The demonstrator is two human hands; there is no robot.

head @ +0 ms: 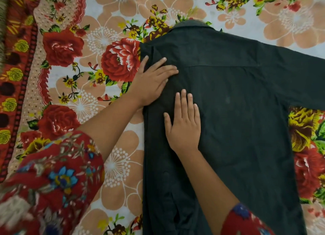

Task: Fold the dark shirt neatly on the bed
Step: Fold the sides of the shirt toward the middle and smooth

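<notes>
The dark shirt (237, 111) lies back side up on the bed, collar pointing away from me. Its left side is folded inward, making a straight vertical edge, with the sleeve lying down along that fold. The other sleeve stretches out flat to the right. My left hand (151, 83) rests flat, fingers spread, on the folded shoulder area at the shirt's left edge. My right hand (183, 123) presses flat on the folded strip just below it, fingers pointing away from me. Neither hand grips the cloth.
A floral bedsheet (98, 62) with red roses and peach flowers covers the bed. Its red patterned border (19, 87) runs down the left side. My sleeves are red with a flower print.
</notes>
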